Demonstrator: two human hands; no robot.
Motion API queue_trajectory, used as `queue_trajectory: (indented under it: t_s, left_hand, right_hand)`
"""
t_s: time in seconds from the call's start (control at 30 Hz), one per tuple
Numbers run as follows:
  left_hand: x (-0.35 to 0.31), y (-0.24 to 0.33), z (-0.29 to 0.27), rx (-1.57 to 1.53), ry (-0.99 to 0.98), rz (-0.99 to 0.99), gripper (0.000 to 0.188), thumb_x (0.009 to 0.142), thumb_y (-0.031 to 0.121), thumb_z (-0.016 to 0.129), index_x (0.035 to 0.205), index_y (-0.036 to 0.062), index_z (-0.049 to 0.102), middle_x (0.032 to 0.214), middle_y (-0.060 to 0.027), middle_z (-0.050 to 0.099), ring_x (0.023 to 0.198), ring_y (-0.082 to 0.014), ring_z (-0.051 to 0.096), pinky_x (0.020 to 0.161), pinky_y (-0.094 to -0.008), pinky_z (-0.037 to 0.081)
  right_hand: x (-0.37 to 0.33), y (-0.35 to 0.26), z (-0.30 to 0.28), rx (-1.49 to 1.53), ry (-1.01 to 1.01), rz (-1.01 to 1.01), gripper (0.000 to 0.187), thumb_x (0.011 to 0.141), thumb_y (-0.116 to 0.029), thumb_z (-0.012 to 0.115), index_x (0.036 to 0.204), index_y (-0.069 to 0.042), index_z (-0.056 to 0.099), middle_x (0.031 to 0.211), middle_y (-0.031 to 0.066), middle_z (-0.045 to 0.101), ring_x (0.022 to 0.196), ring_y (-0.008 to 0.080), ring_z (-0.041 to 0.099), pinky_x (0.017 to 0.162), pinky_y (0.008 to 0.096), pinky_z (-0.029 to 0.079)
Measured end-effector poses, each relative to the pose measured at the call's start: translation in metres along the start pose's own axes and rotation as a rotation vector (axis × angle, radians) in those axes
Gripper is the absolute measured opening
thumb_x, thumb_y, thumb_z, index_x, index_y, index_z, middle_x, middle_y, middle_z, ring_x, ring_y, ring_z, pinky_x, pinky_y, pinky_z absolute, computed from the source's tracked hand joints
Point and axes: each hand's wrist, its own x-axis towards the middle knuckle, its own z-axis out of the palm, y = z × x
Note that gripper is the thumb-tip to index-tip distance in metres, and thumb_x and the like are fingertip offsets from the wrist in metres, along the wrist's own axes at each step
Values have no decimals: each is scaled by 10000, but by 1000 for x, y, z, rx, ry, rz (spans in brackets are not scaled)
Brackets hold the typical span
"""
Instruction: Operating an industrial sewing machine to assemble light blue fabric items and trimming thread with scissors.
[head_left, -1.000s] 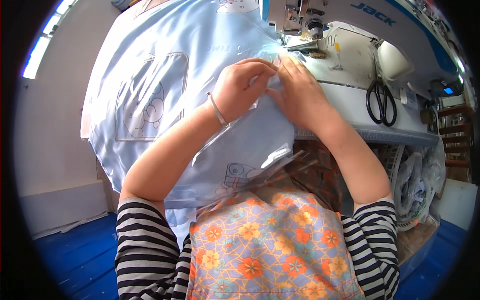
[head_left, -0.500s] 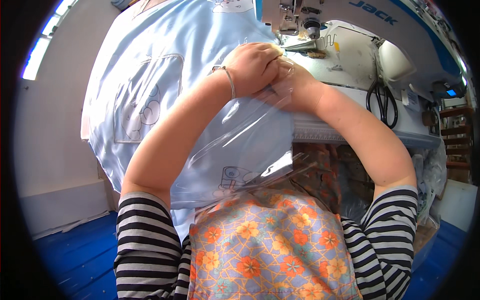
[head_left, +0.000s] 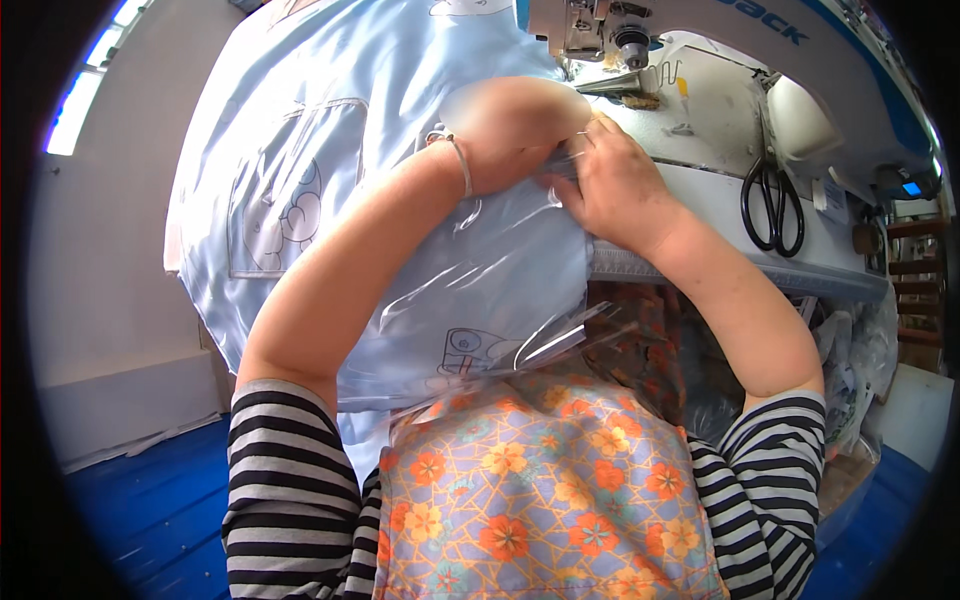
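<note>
Light blue satiny fabric (head_left: 400, 220) with a cartoon animal print and an outlined pocket shape spreads over the left and middle. A clear, shiny plastic sheet (head_left: 550, 345) lies over its near part. My left hand (head_left: 515, 125) rests on the fabric just left of the sewing machine's foot area; its fingers are smeared. Beside it, at the fabric's right edge, my right hand (head_left: 625, 185) has its fingers curled and its thumb beneath them, pinching the plastic there. Whether fabric is in that pinch too is hidden.
The white and blue sewing machine (head_left: 700, 25) stands at the top right, its needle area beyond my hands. A metal folder attachment (head_left: 610, 87) sits on the machine bed. Black-handled scissors (head_left: 772, 210) lie to the right. A ruler strip (head_left: 640, 262) runs along the table's front edge.
My right hand has come out from behind the left and shifted right and slightly nearer, with fingers more visible. The left hand has moved slightly right and become blurred. The plastic has shifted.
</note>
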Motion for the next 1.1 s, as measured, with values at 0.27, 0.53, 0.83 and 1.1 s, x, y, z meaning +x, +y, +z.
queue_trajectory:
  t_s: [0.27,0.53,0.83,1.1]
  left_hand:
    - [-4,11,10,226,33,53,380,801,198,565,1136,27,623,1141,-110,605,1149,-251,534,995,-408,396]
    - [-5,-1,6,220,-11,70,386,811,213,592,1146,25,622,1152,-105,607,1142,-252,534,989,-400,405]
    - [-2,2,-1,281,-107,79,390,837,322,596,1163,112,641,1217,-155,575,1171,-323,522,1039,-439,367]
    - [4,-19,-15,118,-206,76,344,830,291,626,1114,98,652,1211,-131,576,1188,-306,507,1045,-444,356]
  right_hand:
    - [-62,-33,-22,-41,-82,-126,490,774,-139,615,1227,38,548,1324,225,509,1235,400,481,1043,454,404]
    - [-65,-45,-22,-14,45,-233,314,788,-58,541,1079,-29,654,1182,142,629,1050,317,622,844,384,533]
    - [-38,-22,-27,53,67,-155,316,689,49,580,975,-41,681,986,128,685,867,291,661,720,367,544]
    - [-17,1,-21,83,58,-96,301,722,36,596,1005,-25,678,980,147,679,875,317,657,769,384,537]
